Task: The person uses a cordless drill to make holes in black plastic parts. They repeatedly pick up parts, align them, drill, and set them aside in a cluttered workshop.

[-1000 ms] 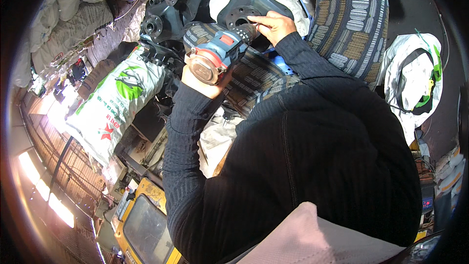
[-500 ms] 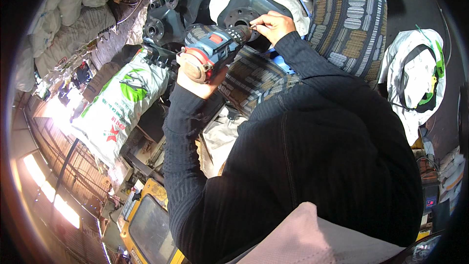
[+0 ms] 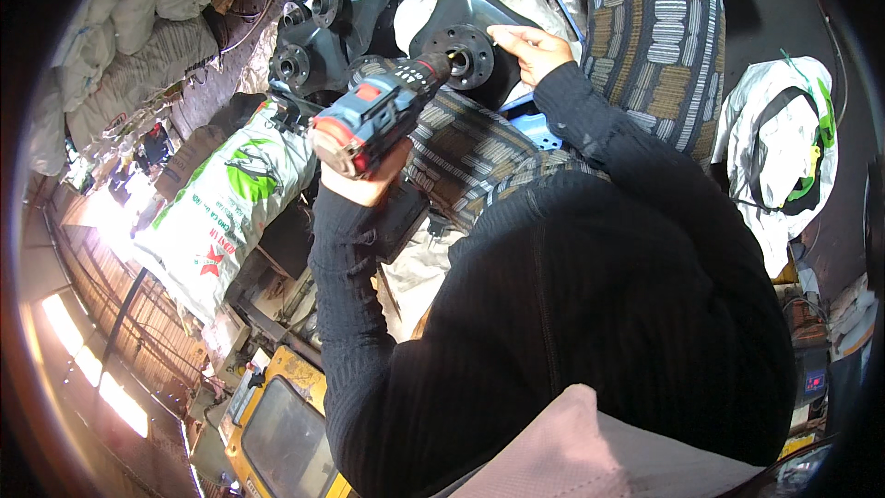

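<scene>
My left hand is wrapped round the grip of a blue-and-red cordless drill. The drill's chuck points up and right, close to a round black flange with a central bore and small holes around its rim. That flange belongs to a dark, wide metal housing lying on white sacking. Whether the bit touches the flange, I cannot tell. My right hand is at the flange's right edge, thumb and forefinger pinched together; anything between them is too small to make out.
More black flanged housings are piled beyond and to the left. A patterned cushion curves along the right. A white-and-green sack sits at left, a white bag at far right. A yellow-framed machine stands low left.
The drill has drawn back left and slightly down from my right fingers. My right hand has shifted a little to the right, off the drill's tip, and more of the flange's bore now shows.
</scene>
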Tool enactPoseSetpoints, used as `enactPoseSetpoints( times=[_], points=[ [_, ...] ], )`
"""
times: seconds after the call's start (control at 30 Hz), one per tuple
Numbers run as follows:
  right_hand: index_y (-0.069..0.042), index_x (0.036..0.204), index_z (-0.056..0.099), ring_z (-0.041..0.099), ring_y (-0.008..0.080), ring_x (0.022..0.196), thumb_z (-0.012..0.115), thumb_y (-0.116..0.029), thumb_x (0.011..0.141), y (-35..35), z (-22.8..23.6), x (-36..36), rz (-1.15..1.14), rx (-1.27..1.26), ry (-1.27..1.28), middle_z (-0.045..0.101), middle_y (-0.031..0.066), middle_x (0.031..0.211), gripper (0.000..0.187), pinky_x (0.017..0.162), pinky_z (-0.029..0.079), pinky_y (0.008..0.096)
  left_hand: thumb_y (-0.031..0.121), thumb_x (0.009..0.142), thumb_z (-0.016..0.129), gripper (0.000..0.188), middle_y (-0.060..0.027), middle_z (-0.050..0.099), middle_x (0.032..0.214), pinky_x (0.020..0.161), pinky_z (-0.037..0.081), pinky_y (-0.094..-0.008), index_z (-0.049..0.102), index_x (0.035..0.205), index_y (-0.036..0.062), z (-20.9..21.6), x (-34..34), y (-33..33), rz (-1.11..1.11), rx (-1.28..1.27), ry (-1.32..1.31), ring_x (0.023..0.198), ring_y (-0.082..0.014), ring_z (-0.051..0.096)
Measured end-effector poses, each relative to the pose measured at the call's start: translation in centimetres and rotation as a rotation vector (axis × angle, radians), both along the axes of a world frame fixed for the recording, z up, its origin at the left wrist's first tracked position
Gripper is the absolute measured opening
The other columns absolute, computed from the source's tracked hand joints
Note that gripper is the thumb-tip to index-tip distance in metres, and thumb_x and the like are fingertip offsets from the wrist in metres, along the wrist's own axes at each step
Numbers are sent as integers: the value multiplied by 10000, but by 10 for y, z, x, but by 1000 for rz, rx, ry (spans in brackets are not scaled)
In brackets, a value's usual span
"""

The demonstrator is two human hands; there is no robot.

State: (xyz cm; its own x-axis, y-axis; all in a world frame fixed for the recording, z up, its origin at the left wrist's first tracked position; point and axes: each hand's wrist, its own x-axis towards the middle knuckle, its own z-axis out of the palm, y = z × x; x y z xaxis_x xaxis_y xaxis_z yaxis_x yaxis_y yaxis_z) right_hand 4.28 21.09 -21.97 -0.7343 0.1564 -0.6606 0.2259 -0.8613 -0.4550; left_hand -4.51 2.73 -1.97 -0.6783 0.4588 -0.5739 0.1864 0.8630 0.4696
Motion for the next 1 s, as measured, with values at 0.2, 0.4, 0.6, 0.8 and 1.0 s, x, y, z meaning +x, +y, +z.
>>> enactPoseSetpoints(
  times=[0.2,0.4,0.6,0.8,1.0],
  points=[
    [-13,1157,540,262,4,391,536,-182,897,20,16,12,90,-469,122,266,-104,528,310,346,225,170,71,746,669,219,-52,597,724,458,399,-286,596,947,23,5,13,-5,-84,111,115,548,-147,536],
    [-43,1079,610,298,-9,392,582,-200,872,12,11,8,124,-153,118,532,-60,635,261,343,221,164,32,744,649,236,-60,592,682,406,407,-284,571,966,10,2,17,-5,-278,118,153,473,-140,535],
    [-127,980,687,560,128,683,639,-225,811,-11,-13,-2,266,893,186,636,14,813,201,650,447,249,48,721,658,239,-62,586,662,401,412,-298,576,943,15,-2,25,-10,-226,166,241,452,-151,536],
    [-229,949,695,532,156,557,667,-285,763,-14,-18,6,333,1297,212,509,7,633,196,520,432,290,88,678,680,293,-75,592,796,565,434,-333,599,957,53,-9,22,-15,-242,76,195,643,-204,564],
    [-290,976,678,530,164,562,641,-300,776,-15,-9,9,354,1596,194,466,-12,627,203,517,452,300,163,660,707,433,-106,596,1027,856,436,-372,569,1062,78,-15,19,-8,-342,140,248,966,-291,568]
  ],
)
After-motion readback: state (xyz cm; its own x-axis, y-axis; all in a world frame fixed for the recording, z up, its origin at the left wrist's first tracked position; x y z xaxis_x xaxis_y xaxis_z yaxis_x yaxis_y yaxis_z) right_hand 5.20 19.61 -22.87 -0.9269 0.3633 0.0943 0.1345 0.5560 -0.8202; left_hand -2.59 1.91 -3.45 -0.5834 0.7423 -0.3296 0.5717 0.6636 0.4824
